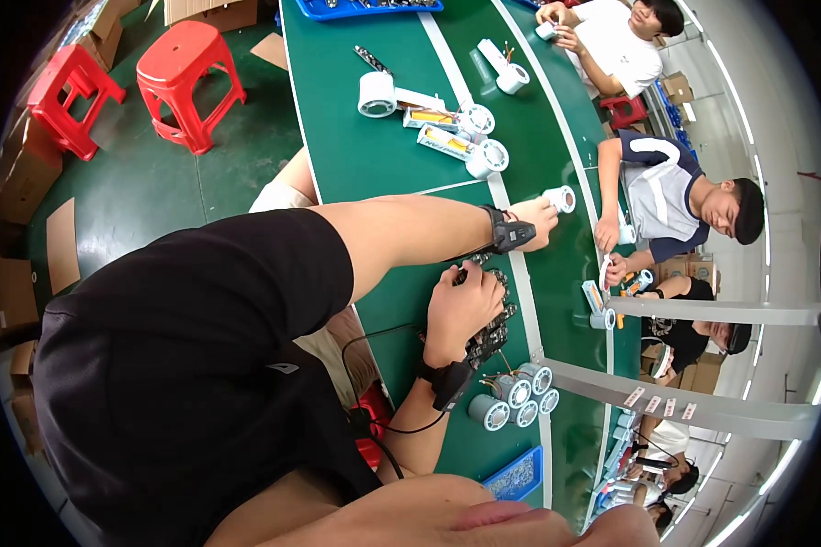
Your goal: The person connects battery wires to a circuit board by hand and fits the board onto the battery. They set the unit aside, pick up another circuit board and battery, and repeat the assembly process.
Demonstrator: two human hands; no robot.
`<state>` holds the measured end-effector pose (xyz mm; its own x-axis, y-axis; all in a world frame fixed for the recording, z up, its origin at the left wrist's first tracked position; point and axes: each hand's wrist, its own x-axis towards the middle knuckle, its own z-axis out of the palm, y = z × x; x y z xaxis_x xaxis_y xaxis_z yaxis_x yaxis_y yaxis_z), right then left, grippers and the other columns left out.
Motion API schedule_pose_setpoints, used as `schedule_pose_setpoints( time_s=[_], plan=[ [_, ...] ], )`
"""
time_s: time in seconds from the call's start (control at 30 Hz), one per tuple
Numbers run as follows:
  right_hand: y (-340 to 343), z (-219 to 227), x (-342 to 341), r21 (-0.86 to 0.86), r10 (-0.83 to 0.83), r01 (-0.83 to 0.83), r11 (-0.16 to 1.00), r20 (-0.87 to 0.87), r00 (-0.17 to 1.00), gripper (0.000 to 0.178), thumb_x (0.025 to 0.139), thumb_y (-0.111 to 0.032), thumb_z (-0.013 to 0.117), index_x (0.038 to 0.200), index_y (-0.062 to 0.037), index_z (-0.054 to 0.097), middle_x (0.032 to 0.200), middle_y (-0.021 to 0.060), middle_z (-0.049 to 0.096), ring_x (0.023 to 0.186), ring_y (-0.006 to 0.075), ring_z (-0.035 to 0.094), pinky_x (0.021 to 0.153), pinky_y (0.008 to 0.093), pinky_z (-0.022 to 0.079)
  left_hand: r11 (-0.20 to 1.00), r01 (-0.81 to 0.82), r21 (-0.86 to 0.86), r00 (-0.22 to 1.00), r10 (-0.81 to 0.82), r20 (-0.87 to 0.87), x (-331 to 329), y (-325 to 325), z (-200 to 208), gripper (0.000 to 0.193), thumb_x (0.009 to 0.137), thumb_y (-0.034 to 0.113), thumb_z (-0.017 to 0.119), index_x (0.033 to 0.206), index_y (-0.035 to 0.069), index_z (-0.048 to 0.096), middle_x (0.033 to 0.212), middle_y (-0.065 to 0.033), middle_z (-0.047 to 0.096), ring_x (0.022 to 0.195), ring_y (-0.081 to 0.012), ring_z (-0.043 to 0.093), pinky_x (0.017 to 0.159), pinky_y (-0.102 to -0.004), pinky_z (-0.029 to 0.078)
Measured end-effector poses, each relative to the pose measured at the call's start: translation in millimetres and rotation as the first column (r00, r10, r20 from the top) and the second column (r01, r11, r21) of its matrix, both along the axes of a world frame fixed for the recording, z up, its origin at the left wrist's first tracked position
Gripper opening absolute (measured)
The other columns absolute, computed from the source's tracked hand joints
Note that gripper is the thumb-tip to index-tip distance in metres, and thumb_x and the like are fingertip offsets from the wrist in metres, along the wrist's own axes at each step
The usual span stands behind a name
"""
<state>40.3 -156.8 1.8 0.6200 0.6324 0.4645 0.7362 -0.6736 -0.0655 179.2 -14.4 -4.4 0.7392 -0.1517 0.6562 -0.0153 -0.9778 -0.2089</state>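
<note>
At the end of my outstretched arm, my left hand [535, 221] is closed round a small white fan head [562, 199], a short cylinder with a dark round face. It is held over the green table [429, 365], near a pale strip. My right hand [465, 308] has its fingers bent over a cluster of small black parts [493, 334]. What those fingers grip, if anything, is hidden. Beside that cluster stands a group of white-grey fan heads [518, 394] with round grilles and thin wires. Both wrists wear black straps with small devices.
Assembled handheld fans [447, 143] with orange inside lie farther up the table. A blue tray [517, 474] of small parts sits near the lower edge; another blue tray [369, 7] is at the top. Red stools [184, 77] stand on the floor. A grey metal frame [675, 398] crosses the right side, near several co-workers.
</note>
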Motion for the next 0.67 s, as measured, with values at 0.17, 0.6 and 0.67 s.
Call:
schedule_pose_setpoints(
  time_s=[0.17, 0.6, 0.67],
  plan=[
    [3.1, -3.6, -0.4, 0.021, 0.059, -0.058, 0.998, -0.054, 0.997, 0.018, 0.083, -0.009, 0.068, 0.100, -0.0079, 0.073, 0.099, 0.0110, 0.067, 0.101, 0.0339, 0.059, 0.090, 0.0465, 0.045, 0.983, -0.115, -0.139, 0.988, 0.128, 0.088, -7.2, 23.7, -10.9, 0.013, 0.077, 0.021, 0.066, 0.083, 0.013, 0.075, 0.091, -0.0011, 0.066, 0.092, -0.0224, 0.060, 0.080, -0.0389, 0.042],
    [-0.4, 16.5, 9.2, 0.486, 0.246, 0.054, 0.872, -0.533, 0.809, 0.024, 0.081, 0.009, 0.070, 0.102, -0.0025, 0.070, 0.118, 0.0112, 0.057, 0.102, 0.0290, 0.061, 0.089, 0.0430, 0.053, 0.946, -0.259, -0.194, 0.918, 0.178, -0.355, -164.6, 117.5, 28.3, 0.058, 0.080, 0.003, 0.068, 0.136, 0.010, 0.055, 0.126, -0.0151, 0.056, 0.120, -0.0345, 0.054, 0.101, -0.0478, 0.044],
    [-5.1, 13.3, 9.4, 0.603, 0.263, 0.178, 0.778, -0.570, 0.778, 0.024, 0.084, 0.007, 0.071, 0.105, -0.0056, 0.071, 0.118, 0.0092, 0.058, 0.109, 0.0314, 0.061, 0.095, 0.0446, 0.053, 0.927, -0.322, -0.192, 0.896, 0.233, -0.379, -163.3, 127.5, 17.4, 0.062, 0.082, 0.006, 0.068, 0.141, 0.013, 0.051, 0.127, -0.0163, 0.055, 0.122, -0.0353, 0.052, 0.108, -0.0521, 0.041]
  ],
)
